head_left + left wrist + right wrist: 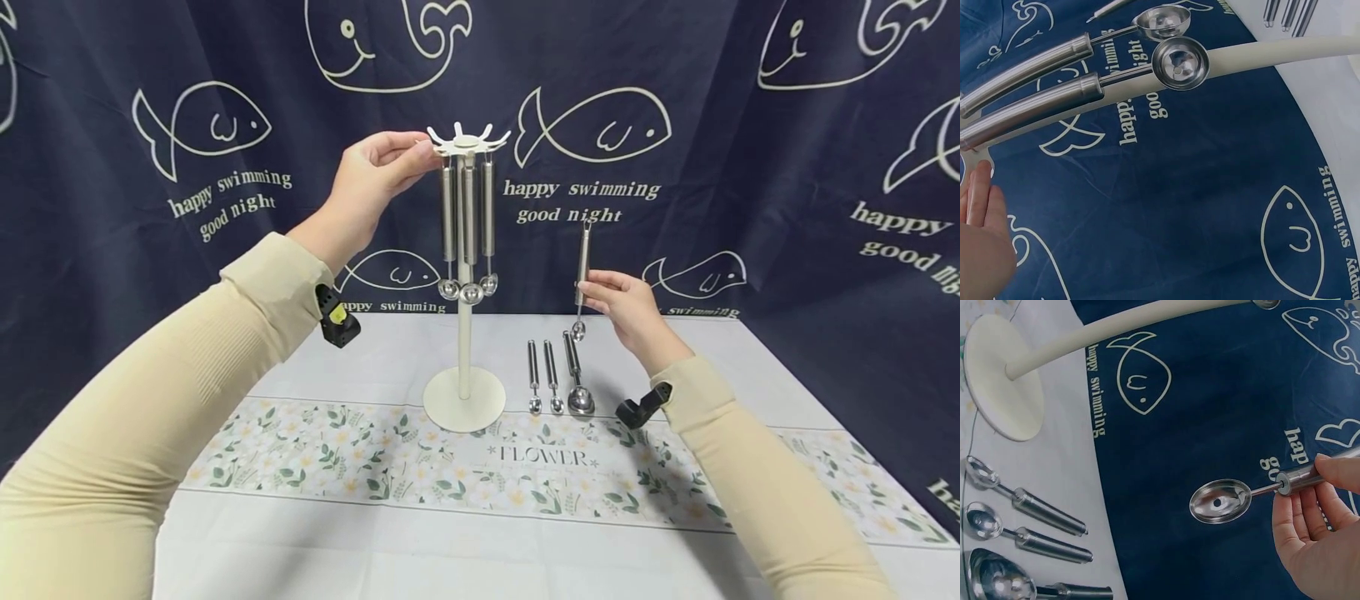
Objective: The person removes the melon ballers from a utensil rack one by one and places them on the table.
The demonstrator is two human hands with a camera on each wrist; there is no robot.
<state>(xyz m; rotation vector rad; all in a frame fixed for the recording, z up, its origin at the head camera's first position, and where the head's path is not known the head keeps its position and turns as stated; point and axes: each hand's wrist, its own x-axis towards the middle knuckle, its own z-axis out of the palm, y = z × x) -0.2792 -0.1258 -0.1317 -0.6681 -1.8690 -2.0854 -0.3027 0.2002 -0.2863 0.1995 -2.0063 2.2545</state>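
The left hand (375, 175) pinches the white rack (464, 337) up top; farther right, the right hand (630, 312) grips a scoop (583, 260).

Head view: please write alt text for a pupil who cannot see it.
A person's right hand holds a metal scoop bowl-down, while the left hand grips the top of a white stand hung with similar scoops. Three more scoops lie on the tablecloth, right of the stand's base.
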